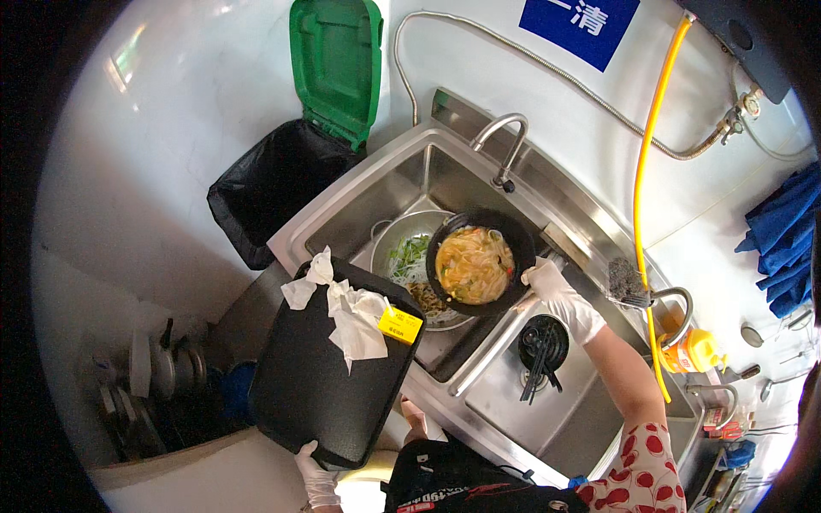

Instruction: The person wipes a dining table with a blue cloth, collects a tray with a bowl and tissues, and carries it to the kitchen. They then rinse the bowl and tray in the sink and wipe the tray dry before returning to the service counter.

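My right hand, in a white glove, grips the rim of a black bowl. Noodles in an orange-brown broth fill this bowl. It is held over a metal basin in the left sink, where greens, white noodles and brown scraps lie. At the lower left, my gloved left hand holds the near edge of a black tray. Crumpled white tissues and a yellow card with writing rest at the tray's far end.
A bin lined with a black bag stands left of the sink, its green lid raised. The right sink holds a small black bowl with chopsticks. A faucet and a yellow hose are behind.
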`<control>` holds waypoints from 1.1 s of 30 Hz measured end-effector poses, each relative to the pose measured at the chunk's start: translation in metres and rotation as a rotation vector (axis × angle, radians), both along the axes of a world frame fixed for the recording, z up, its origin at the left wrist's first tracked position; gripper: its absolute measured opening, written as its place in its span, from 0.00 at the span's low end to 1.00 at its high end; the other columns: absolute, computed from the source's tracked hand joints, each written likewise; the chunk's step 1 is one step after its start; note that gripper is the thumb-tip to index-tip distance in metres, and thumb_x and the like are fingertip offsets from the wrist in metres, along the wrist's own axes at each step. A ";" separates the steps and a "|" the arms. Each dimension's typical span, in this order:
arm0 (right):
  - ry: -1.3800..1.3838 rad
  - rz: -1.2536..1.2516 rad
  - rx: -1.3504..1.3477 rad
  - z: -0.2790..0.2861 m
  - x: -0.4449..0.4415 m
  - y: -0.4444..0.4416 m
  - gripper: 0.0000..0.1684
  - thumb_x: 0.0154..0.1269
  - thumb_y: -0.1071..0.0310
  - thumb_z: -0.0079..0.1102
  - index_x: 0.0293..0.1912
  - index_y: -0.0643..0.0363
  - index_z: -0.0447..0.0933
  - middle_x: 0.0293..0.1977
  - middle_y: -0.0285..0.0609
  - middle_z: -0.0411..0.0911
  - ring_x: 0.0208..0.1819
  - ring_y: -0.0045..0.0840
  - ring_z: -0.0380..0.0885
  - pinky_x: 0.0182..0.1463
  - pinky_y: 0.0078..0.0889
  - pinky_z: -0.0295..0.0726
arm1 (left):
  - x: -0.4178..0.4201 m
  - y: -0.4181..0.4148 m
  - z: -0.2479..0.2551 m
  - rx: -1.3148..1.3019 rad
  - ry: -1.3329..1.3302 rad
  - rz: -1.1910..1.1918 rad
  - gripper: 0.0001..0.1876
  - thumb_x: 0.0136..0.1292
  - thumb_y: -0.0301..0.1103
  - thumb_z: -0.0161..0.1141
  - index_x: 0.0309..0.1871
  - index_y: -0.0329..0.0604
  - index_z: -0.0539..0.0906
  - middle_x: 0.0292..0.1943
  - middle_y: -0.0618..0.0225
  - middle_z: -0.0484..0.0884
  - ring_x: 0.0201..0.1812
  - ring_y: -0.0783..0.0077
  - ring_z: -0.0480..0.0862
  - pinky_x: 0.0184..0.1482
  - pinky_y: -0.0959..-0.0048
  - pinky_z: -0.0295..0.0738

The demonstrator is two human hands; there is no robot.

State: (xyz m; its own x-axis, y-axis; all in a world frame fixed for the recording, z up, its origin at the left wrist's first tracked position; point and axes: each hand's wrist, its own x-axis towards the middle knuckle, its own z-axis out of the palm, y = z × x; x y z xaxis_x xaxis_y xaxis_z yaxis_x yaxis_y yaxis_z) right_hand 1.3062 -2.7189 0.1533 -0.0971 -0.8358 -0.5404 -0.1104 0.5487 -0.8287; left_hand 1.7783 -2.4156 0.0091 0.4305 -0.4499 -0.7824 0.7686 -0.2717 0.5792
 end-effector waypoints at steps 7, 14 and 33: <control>1.017 0.404 -0.109 -0.123 0.012 -0.070 0.23 0.57 0.65 0.57 0.50 0.67 0.72 0.38 0.59 0.81 0.44 0.50 0.80 0.48 0.45 0.80 | -0.031 -0.029 0.066 0.154 -0.083 -0.107 0.42 0.44 0.35 0.60 0.66 0.34 0.60 0.58 0.48 0.72 0.52 0.49 0.77 0.54 0.56 0.75; 1.565 1.166 -0.314 -0.166 0.086 -0.083 0.40 0.64 0.75 0.51 0.71 0.70 0.45 0.26 0.60 0.79 0.23 0.37 0.78 0.25 0.41 0.80 | -0.033 -0.030 0.064 0.168 -0.107 -0.004 0.43 0.42 0.31 0.60 0.66 0.31 0.57 0.60 0.48 0.71 0.53 0.51 0.77 0.58 0.59 0.72; 0.126 -0.226 -0.191 -0.059 -0.024 0.038 0.31 0.58 0.77 0.54 0.62 0.72 0.61 0.37 0.55 0.80 0.22 0.32 0.81 0.19 0.32 0.80 | -0.062 -0.034 0.077 0.059 0.036 -0.225 0.44 0.43 0.42 0.61 0.68 0.38 0.61 0.62 0.51 0.68 0.58 0.48 0.72 0.61 0.54 0.68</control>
State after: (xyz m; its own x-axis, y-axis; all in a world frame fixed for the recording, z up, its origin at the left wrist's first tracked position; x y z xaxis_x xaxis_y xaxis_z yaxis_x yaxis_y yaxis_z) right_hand 1.2826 -2.6805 0.0947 -0.3479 -0.8707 -0.3476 -0.1122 0.4068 -0.9066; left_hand 1.7158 -2.4500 0.0858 0.2957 -0.4845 -0.8233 0.7049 -0.4710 0.5304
